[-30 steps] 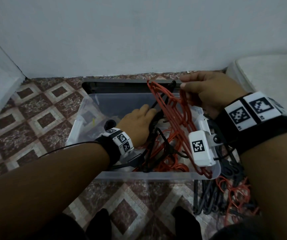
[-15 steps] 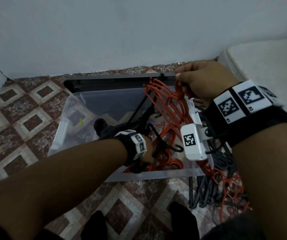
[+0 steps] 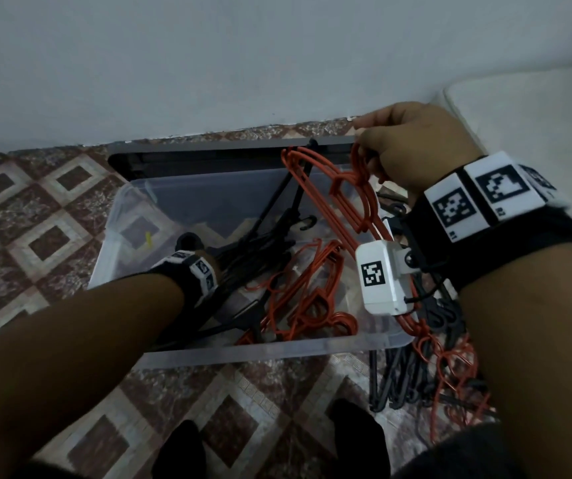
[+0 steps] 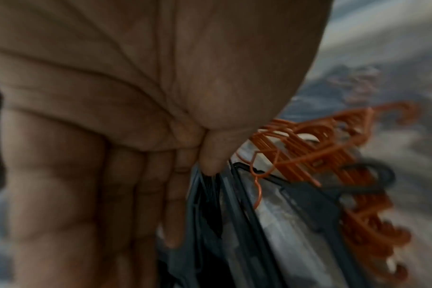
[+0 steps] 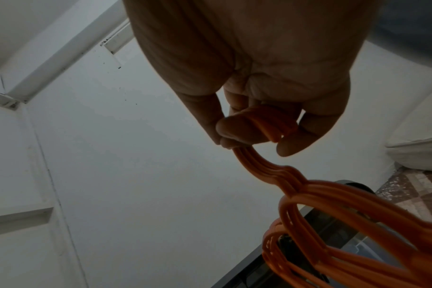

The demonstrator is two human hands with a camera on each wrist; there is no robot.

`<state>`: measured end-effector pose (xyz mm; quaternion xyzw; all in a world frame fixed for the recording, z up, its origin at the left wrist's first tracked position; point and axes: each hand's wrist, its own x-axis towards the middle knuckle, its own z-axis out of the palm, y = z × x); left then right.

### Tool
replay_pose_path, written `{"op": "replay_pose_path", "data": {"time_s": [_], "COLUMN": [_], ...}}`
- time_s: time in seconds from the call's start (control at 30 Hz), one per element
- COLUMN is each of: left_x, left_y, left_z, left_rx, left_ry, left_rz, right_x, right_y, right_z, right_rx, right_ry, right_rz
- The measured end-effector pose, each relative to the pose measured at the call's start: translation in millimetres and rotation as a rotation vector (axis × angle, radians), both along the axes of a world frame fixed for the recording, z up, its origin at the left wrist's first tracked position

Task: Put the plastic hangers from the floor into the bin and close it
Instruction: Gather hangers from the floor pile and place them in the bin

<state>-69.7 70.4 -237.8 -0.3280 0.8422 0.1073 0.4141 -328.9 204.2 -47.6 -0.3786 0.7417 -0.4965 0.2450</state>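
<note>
A clear plastic bin point(image 3: 260, 354) stands open on the tiled floor, with orange hangers point(image 3: 305, 299) and black hangers point(image 3: 253, 250) lying inside. My right hand point(image 3: 364, 146) is over the bin's far right corner and grips a bunch of orange hangers point(image 3: 339, 198) by their hooks. In the right wrist view its fingers point(image 5: 229, 128) curl round the hooks of that orange bunch point(image 5: 333, 198). My left hand point(image 4: 192, 175) is low inside the bin, mostly hidden behind its wristband in the head view. Its thumb pinches black hangers point(image 4: 225, 204) against the fingers.
The dark grey lid point(image 3: 208, 157) lies behind the bin by the white wall. A pile of black and orange hangers point(image 3: 433, 368) lies on the floor right of the bin. A white cushion point(image 3: 536, 108) is at the far right. My feet point(image 3: 181, 447) are near the bin's front.
My left hand has moved from the bin's middle toward its near left and down onto the black hangers. The right hand keeps holding the orange bunch in about the same place.
</note>
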Motion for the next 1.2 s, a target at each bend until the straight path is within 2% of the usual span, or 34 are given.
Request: {"op": "replay_pose_path", "data": {"time_s": [0.03,0.07,0.1,0.2,0.3,0.33,0.43,0.47,0.6,0.7,0.73,0.77,0.83,1.0,1.03,1.1,1.2], "left_x": [1.4,-2.9,-14.8,-58.1,-87.9,-93.6,-106.6,-109.5,-107.5,-90.5,-84.2,-80.1,-70.7,-39.1,-36.0,-37.2,-54.8], "left_y": [1.5,3.9,12.4,45.8,59.3,62.5,59.5,58.8,50.0,36.0,34.2,31.7,25.0,26.6,30.0,41.9,61.7], "left_z": [-0.4,2.7,2.7,-18.0,-41.3,-46.8,-51.4,-48.3,-51.7,-49.9,-43.9,-33.1,-9.7,46.4,53.1,56.8,46.4], "left_rx": [-0.105,-0.226,-0.219,-0.024,0.123,0.148,0.141,0.133,0.216,0.095,0.059,0.039,-0.014,0.161,0.138,0.163,0.179], "left_ry": [-0.066,-0.043,0.018,0.144,0.162,0.124,-0.129,-0.200,-0.319,-0.209,-0.118,-0.028,0.098,0.340,0.329,0.245,0.097], "left_rz": [-0.002,-0.022,-0.016,0.113,0.097,0.082,-0.079,-0.083,-0.091,-0.050,-0.003,0.078,0.136,0.313,0.241,0.215,0.093], "right_x": [0.2,0.7,1.0,3.0,3.2,2.7,-0.3,-1.1,-4.7,-5.7,-5.7,-5.6,-3.9,3.4,5.0,7.7,10.1], "right_y": [-0.4,-0.8,-1.1,-0.6,0.6,1.1,1.8,2.1,1.9,1.4,1.3,1.3,1.3,2.6,3.0,3.6,3.4], "right_z": [0.5,0.6,0.9,1.6,0.2,-0.2,-1.2,-1.7,-2.8,-2.3,-1.9,-1.6,-1.0,-1.6,-1.0,-0.2,0.7], "right_rx": [-0.005,-0.007,-0.008,-0.005,0.004,0.008,0.015,0.020,0.049,0.058,0.052,0.043,0.032,0.041,0.040,0.051,0.059], "right_ry": [-0.002,0.002,0.006,0.000,-0.006,0.006,0.056,0.074,0.151,0.157,0.158,0.160,0.169,0.156,0.151,0.164,0.185], "right_rz": [0.000,0.000,0.001,0.002,0.000,0.001,0.003,0.004,0.015,0.015,0.010,0.002,-0.014,-0.046,-0.049,-0.053,-0.042]}}
